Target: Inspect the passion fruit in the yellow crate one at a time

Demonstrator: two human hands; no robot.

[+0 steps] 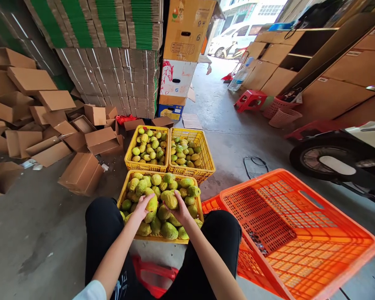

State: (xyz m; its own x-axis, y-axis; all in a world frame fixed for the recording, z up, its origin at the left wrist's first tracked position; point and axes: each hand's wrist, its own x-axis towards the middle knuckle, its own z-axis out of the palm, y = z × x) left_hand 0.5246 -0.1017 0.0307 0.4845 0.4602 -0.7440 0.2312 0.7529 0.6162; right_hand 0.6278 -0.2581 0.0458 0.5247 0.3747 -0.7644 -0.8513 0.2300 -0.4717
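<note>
A yellow crate (125,192) heaped with yellow-green fruits stands on the floor between my knees. My left hand (141,207) is closed around one fruit (152,204) at the top of the heap. My right hand (180,208) grips another fruit (171,200) just beside it. Both hands are over the middle of the crate. Two more yellow crates (146,166) (205,155) of the same fruit stand side by side behind it.
A large empty orange crate (300,233) lies tilted at my right. Loose and flattened cardboard boxes (81,173) pile up at the left and back. A scooter wheel (331,160) is at the right. A red stool (153,273) sits under me.
</note>
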